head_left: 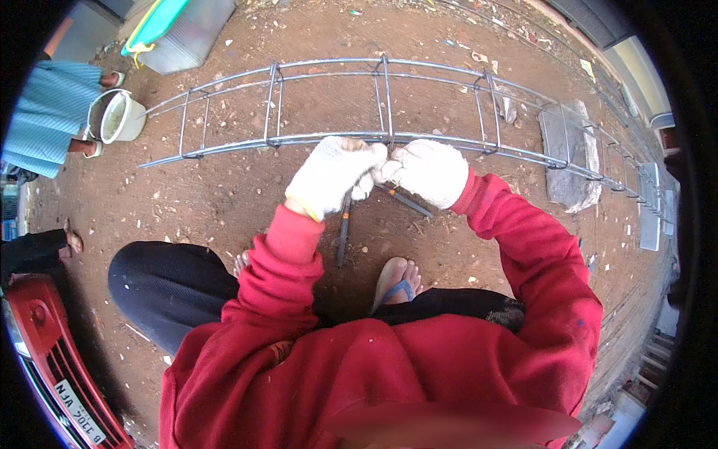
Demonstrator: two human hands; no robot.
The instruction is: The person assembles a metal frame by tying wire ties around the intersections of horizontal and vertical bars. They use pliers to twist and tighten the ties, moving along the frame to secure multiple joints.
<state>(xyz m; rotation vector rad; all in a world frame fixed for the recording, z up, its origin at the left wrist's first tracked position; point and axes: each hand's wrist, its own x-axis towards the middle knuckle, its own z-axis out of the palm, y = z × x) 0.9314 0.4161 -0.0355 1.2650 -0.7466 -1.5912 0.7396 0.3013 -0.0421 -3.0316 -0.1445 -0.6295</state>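
Note:
My left hand (pixel 333 178), in a white knit glove, is closed near the lower bars of a long steel rebar cage (pixel 271 105). My right hand (pixel 432 173), also gloved in white, is closed beside it. Their fingertips meet just below a rectangular stirrup (pixel 387 97), where it crosses the near bars. Whatever the fingers pinch is hidden. Two dark handles with orange marks, apparently of pincers (pixel 343 233), spread out below the gloves. The tool's head is covered by my hands, and I cannot tell whether it is held or lies on the dirt.
A stone block (pixel 568 153) sits under the cage on the right, with a grey block (pixel 649 206) farther along. At left stand a white bucket (pixel 122 117) and a person in a blue patterned garment (pixel 52 112). A plastic bin (pixel 183 34) is behind; a red car (pixel 56 344) is lower left.

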